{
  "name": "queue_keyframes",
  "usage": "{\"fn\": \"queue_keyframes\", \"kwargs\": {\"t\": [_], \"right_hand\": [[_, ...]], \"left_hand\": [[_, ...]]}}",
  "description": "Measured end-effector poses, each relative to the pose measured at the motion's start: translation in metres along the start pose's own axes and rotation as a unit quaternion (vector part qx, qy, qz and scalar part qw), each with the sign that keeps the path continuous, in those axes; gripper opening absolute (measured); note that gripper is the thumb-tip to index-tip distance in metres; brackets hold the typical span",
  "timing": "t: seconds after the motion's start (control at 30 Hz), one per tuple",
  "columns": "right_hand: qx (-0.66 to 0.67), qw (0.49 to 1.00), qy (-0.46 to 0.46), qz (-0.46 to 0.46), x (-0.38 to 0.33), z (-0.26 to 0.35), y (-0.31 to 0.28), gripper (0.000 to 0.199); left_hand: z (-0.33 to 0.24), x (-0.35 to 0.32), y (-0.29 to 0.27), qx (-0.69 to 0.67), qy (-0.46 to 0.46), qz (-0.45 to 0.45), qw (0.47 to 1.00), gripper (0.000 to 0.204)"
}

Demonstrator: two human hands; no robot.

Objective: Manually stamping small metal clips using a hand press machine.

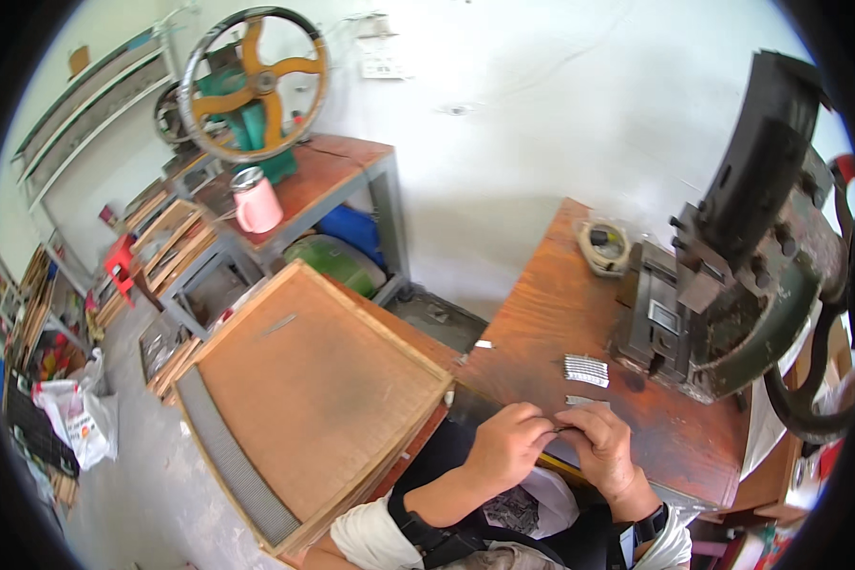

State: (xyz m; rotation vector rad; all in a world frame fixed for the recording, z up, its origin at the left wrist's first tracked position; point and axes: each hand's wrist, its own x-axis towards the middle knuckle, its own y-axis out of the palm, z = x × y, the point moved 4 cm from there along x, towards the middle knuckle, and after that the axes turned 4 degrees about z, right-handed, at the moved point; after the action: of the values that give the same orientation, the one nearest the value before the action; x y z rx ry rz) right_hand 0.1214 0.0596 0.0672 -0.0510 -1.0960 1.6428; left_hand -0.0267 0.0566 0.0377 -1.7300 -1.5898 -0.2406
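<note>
My left hand [511, 445] and my right hand [600, 445] meet at the front edge of a brown wooden bench [532, 328]. Fingertips of both pinch a small thin dark piece, mostly hidden by the fingers, so its kind cannot be told. Just beyond them on the bench lies a short row of silvery metal strips [586, 370]. A smaller silvery strip [581, 400] sits closer, partly behind my right hand. Left of my hands is a wood-framed tray [328, 380], with a long band of closely packed small grey pieces [233, 456] along its left side and one loose thin strip [278, 324].
A heavy hand press [670, 309] stands on the bench to the right. Behind the strips is a round tape-like roll [605, 249]. Farther left, a table [351, 157] carries a pink mug [256, 201] and a machine with a large handwheel [264, 84]. A white bag [81, 418] lies on the floor.
</note>
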Motion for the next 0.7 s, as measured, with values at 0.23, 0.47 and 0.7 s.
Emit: {"fn": "queue_keyframes", "kwargs": {"t": [0.23, 0.47, 0.7], "right_hand": [[0.050, 0.996, -0.071, 0.009, 0.020, 0.021, 0.036, 0.029], [0.041, 0.992, 0.086, -0.077, -0.014, -0.029, 0.009, 0.022], [-0.049, 0.993, 0.080, -0.076, -0.027, -0.036, -0.004, 0.020]], "left_hand": [[0.025, -0.030, -0.032, -0.093, -0.141, -0.027, 0.985, 0.013], [0.013, 0.005, 0.021, 0.090, 0.027, -0.033, 0.995, 0.011], [0.017, 0.004, 0.049, 0.128, 0.013, -0.016, 0.992, 0.011]]}}
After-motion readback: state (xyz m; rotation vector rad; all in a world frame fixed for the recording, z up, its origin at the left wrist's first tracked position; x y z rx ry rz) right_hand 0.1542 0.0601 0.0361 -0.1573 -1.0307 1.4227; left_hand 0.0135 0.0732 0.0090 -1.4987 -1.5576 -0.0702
